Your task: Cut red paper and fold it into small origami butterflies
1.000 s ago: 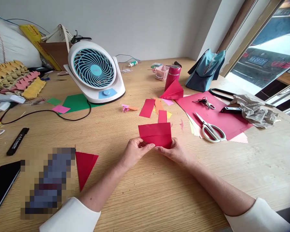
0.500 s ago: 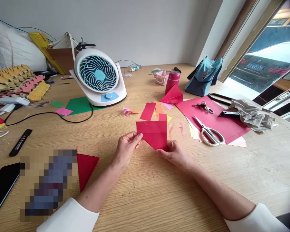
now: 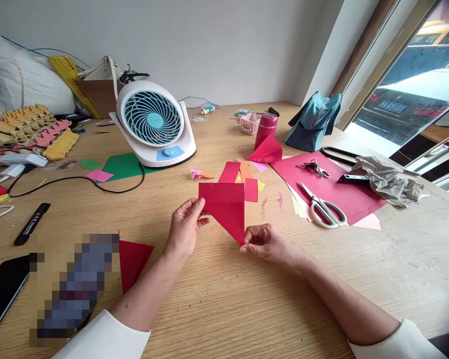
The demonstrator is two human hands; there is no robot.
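A piece of red paper (image 3: 227,203) with a straight top edge and a slanted lower side is held up over the table. My left hand (image 3: 184,225) pinches its left corner between thumb and fingers. At its lower tip, my right hand (image 3: 266,243) closes thumb and fingertips on the point. Just behind lie a small red paper rectangle (image 3: 251,190) and a red paper strip (image 3: 229,172), with orange and yellow scraps around them. Another red paper triangle (image 3: 135,262) rests beside my left forearm, partly covered by it.
White-handled scissors (image 3: 327,209) lie on large red sheets (image 3: 295,174) at right, near keys (image 3: 314,168) and a grey cloth (image 3: 391,179). A fan (image 3: 155,124) stands at the back left. A red flask (image 3: 266,130) stands behind a folded red paper (image 3: 267,149). A black marker (image 3: 32,224) lies left.
The held paper has shifted left and its lower part now extends into a longer point. My right hand has moved down with that tip, and my left hand slightly left.
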